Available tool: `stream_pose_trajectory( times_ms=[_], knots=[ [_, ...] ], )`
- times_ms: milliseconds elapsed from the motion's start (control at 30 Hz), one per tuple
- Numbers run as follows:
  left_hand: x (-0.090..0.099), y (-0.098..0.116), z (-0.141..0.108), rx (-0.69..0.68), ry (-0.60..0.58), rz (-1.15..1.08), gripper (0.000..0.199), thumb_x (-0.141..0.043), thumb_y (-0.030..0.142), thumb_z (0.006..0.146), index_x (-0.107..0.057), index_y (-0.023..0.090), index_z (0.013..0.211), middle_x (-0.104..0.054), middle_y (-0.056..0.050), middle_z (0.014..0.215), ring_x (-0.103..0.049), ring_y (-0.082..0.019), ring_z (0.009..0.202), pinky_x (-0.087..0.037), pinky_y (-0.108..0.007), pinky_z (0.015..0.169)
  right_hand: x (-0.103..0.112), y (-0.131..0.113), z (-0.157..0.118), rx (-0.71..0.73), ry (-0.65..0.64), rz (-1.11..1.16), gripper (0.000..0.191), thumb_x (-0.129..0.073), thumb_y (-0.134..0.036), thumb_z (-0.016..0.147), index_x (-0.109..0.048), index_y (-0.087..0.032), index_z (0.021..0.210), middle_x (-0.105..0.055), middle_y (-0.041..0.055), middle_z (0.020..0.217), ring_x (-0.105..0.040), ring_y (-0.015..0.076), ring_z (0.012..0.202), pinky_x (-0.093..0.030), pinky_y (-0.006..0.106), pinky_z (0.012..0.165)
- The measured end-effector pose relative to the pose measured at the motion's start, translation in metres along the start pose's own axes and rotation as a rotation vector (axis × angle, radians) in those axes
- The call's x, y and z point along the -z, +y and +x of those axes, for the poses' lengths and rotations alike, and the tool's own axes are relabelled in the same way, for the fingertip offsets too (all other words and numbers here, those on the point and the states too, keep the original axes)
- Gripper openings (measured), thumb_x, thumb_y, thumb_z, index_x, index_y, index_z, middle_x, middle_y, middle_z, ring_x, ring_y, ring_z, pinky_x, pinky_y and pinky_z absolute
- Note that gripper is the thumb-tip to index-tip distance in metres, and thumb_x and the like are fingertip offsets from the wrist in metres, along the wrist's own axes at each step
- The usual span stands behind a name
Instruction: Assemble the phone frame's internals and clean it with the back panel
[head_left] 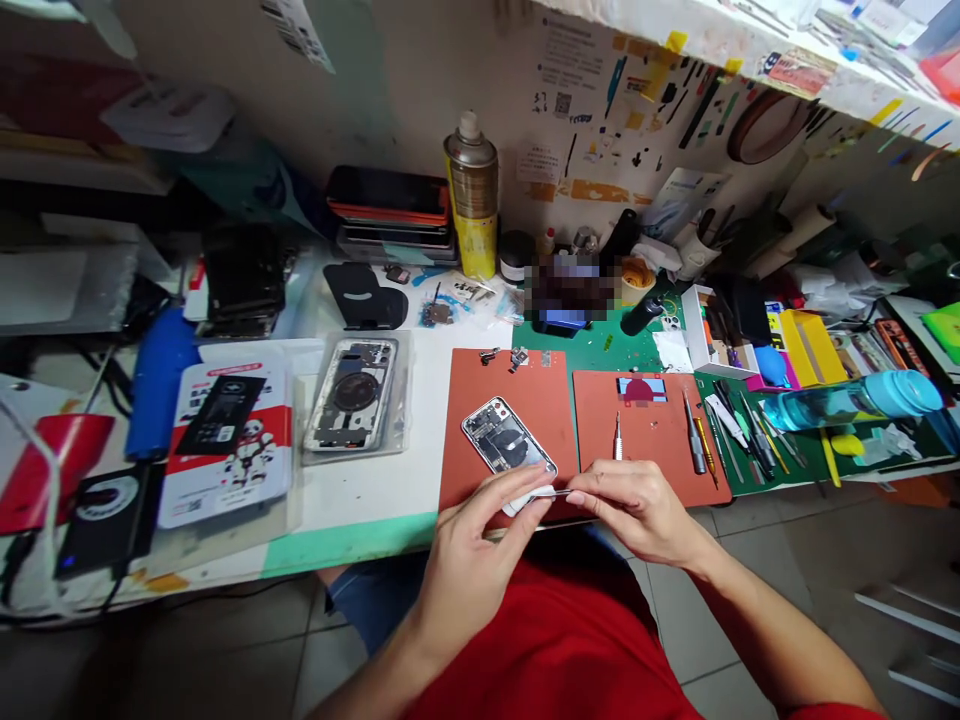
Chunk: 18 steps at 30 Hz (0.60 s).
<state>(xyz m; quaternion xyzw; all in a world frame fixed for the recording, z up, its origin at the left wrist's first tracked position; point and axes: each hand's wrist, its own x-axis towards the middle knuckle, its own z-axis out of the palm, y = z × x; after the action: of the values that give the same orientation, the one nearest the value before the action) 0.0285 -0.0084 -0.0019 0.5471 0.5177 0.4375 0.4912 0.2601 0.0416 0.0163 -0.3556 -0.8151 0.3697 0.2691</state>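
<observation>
Near the mat's front edge, my left hand (pixel 487 530) is closed on a small white object (pixel 527 500), pinched between thumb and fingers. My right hand (pixel 634 508) pinches a thin metallic piece (pixel 561 492) that meets the white object; its exact form is too small to tell. Just beyond my left fingertips, an opened phone body (pixel 508 437) lies tilted on the left orange mat (pixel 465 380), its inner parts showing. Small metal parts (pixel 519 358) rest at the top of that mat. A screwdriver (pixel 618 436) lies on the right orange mat (pixel 592 400), beyond my right hand.
Another phone frame (pixel 352 393) lies on a clear tray at left, beside a white and red package (pixel 259 450). A spray can (pixel 474 195) stands at the back. At right are tools (pixel 757 435), a blue bottle (pixel 851 400) and a yellow box (pixel 810 348).
</observation>
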Motion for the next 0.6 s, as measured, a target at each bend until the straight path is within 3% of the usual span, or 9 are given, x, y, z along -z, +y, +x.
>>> stream_pose_trajectory(
  times_ms=[133, 267, 400, 600],
  knots=[
    [-0.013, -0.009, 0.001, 0.171, 0.070, -0.263, 0.025, -0.073, 0.042, 0.102, -0.078, 0.023, 0.118, -0.084, -0.006, 0.122, -0.081, -0.023, 0.113, -0.066, -0.029, 0.099, -0.014, -0.002, -0.004, -0.083, 0.094, 0.072, 0.021, -0.062, -0.024, 0.110, -0.083, -0.020, 0.112, -0.078, 0.0058, 0.088, -0.068, 0.0154, 0.072, -0.053, 0.027, 0.067],
    [-0.013, -0.011, 0.005, 0.177, 0.090, -0.299, 0.025, -0.075, 0.043, 0.101, -0.078, 0.023, 0.116, -0.086, -0.005, 0.116, -0.082, -0.021, 0.110, -0.064, -0.028, 0.101, -0.022, -0.004, -0.007, -0.229, 0.161, 0.218, 0.017, -0.068, -0.029, 0.108, -0.084, -0.024, 0.111, -0.078, 0.0045, 0.092, -0.069, 0.0160, 0.080, -0.053, 0.027, 0.073],
    [-0.010, -0.011, 0.006, 0.144, 0.077, -0.269, 0.023, -0.075, 0.043, 0.101, -0.080, 0.024, 0.112, -0.086, -0.006, 0.115, -0.082, -0.022, 0.110, -0.062, -0.030, 0.104, -0.022, -0.006, -0.006, -0.330, 0.103, 0.310, 0.024, -0.063, -0.036, 0.110, -0.084, -0.025, 0.105, -0.072, 0.0036, 0.089, -0.065, 0.0161, 0.081, -0.051, 0.028, 0.074],
    [-0.016, -0.009, 0.005, 0.183, 0.146, -0.364, 0.028, -0.080, 0.047, 0.096, -0.077, 0.020, 0.102, -0.086, -0.011, 0.108, -0.084, -0.024, 0.102, -0.066, -0.031, 0.094, -0.031, -0.007, -0.006, -0.427, 0.150, 0.504, 0.023, -0.070, -0.043, 0.105, -0.082, -0.024, 0.099, -0.070, 0.0025, 0.087, -0.063, 0.0157, 0.075, -0.050, 0.029, 0.070]
  ],
)
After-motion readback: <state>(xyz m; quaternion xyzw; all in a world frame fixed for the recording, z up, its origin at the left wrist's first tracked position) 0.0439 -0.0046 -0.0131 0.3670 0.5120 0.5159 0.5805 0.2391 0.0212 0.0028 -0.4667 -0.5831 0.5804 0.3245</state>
